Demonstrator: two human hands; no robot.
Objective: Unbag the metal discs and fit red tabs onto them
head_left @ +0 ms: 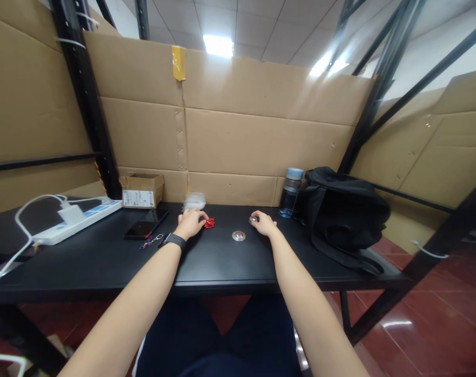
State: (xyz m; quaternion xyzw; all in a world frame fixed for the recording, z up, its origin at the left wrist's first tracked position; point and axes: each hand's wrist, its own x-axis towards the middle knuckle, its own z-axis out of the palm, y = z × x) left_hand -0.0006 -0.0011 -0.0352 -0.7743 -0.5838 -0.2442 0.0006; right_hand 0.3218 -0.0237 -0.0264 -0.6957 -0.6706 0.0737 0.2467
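My left hand, wearing a dark watch on its wrist, rests on the black table with thumb and fingertips closed at a small bundle of red cord. Just behind that hand lies a crumpled clear plastic bag. My right hand pinches a small round shiny piece close to the tabletop; its exact kind is hard to make out. Between both hands a clear round disc with a reddish centre lies flat on the table.
A black bag and a water bottle stand at right. To the left are a phone, a keyring, a small carton and a white power strip. A cardboard wall closes the back.
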